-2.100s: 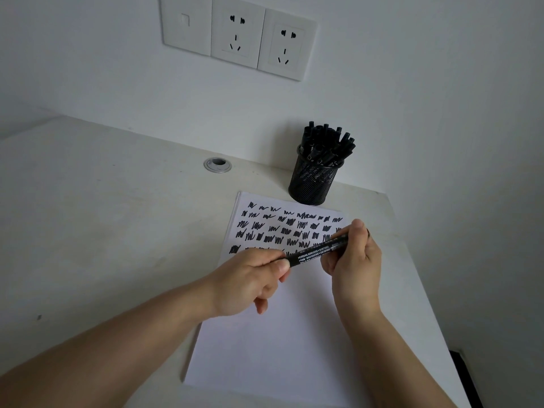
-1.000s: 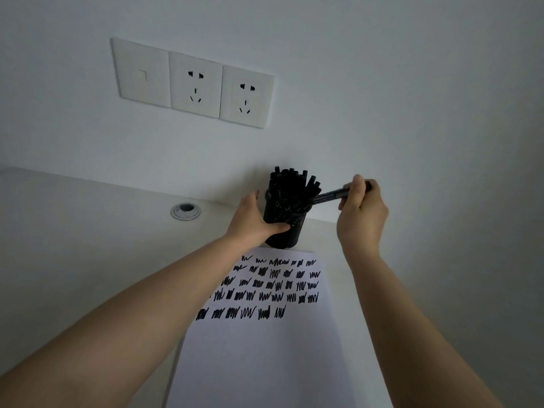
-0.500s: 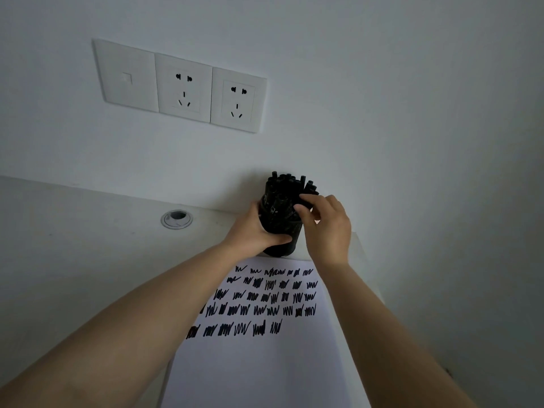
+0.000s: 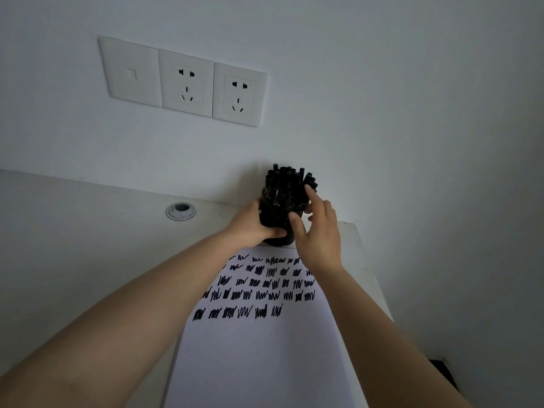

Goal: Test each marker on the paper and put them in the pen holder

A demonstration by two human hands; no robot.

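A black mesh pen holder (image 4: 276,222) stands at the back of the white desk, against the wall, packed with several black markers (image 4: 287,184). My left hand (image 4: 254,223) grips the holder's left side, thumb wrapped across its front. My right hand (image 4: 319,234) is at the holder's right side with its fingers spread; the index fingertip touches a marker on the right and the thumb lies against the holder. It holds nothing. A white sheet of paper (image 4: 265,357) lies in front of the holder, its upper half covered with rows of black scribbles.
The desk (image 4: 73,245) has a round cable grommet (image 4: 180,211) left of the holder. Its right edge runs close beside the paper, and a dark object (image 4: 443,375) lies on the floor beyond. Three wall plates (image 4: 182,81) sit above the desk.
My right hand carried the capped marker from over the paper to the holder, put it in and let go. My left hand took hold of the holder. The view tilted up.
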